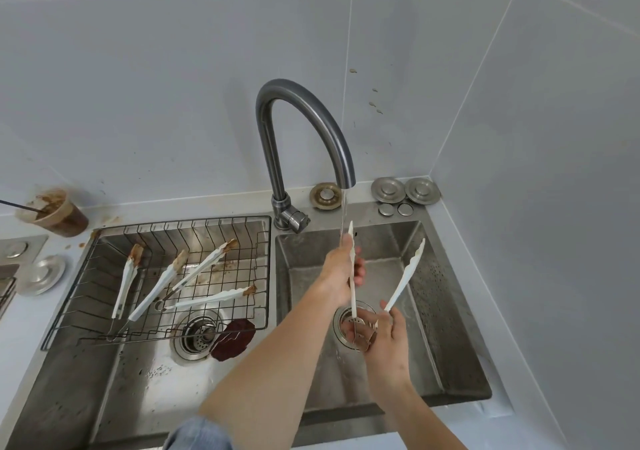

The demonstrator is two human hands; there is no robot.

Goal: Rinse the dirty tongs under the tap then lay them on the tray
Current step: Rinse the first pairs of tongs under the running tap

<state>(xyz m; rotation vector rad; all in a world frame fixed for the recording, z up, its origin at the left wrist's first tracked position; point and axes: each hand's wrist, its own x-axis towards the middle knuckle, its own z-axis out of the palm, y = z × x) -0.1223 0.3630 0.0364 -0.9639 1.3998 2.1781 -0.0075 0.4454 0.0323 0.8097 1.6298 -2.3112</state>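
Centre-right in the frame, your right hand (pixel 384 340) grips the tongs (pixel 405 276) by their hinge end above the drain (pixel 344 322) while your left hand (pixel 341 269) wraps one arm, holding it in the stream from the tap (pixel 304 131) to rinse it.

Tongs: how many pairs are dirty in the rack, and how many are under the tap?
dirty tongs in the rack: 3
held tongs under the tap, gripped by left hand and right hand: 1
Total: 4
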